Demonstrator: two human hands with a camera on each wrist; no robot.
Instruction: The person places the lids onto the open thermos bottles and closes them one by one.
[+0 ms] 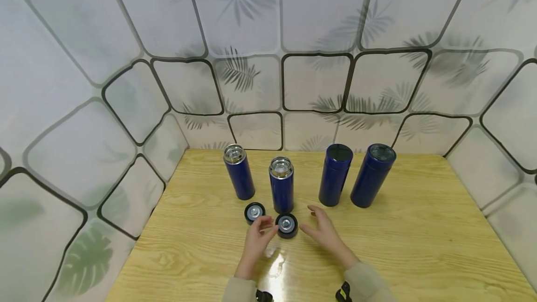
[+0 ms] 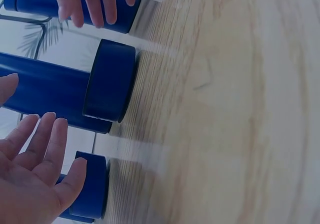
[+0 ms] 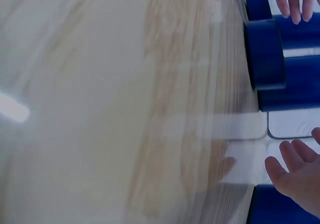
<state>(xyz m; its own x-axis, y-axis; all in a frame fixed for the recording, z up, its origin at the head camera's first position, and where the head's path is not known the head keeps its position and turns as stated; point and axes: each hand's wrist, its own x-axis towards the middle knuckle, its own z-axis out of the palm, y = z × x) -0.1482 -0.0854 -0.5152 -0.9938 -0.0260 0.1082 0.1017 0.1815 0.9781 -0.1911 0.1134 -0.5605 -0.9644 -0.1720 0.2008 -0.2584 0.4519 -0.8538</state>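
Two dark blue bottles without lids, the left one (image 1: pixel 241 178) and the middle one (image 1: pixel 282 192), stand upright with steel rims showing. In front of them lie two round lids, inner sides up: a left lid (image 1: pixel 251 206) and a right lid (image 1: pixel 287 225). My left hand (image 1: pixel 256 243) is between the lids at their near side, fingers loosely bent and holding nothing. To the right of the right lid, apart from it, my right hand (image 1: pixel 327 236) has spread fingers and an empty palm. Both wrist views show the fingers relaxed beside the lids (image 2: pixel 111 79).
Two more blue bottles with dark tops, one nearer the middle (image 1: pixel 334 178) and one farther right (image 1: pixel 371 178), stand beyond my right hand. The wooden table (image 1: pixel 419 246) meets patterned cloth walls (image 1: pixel 251 83) at the back and sides.
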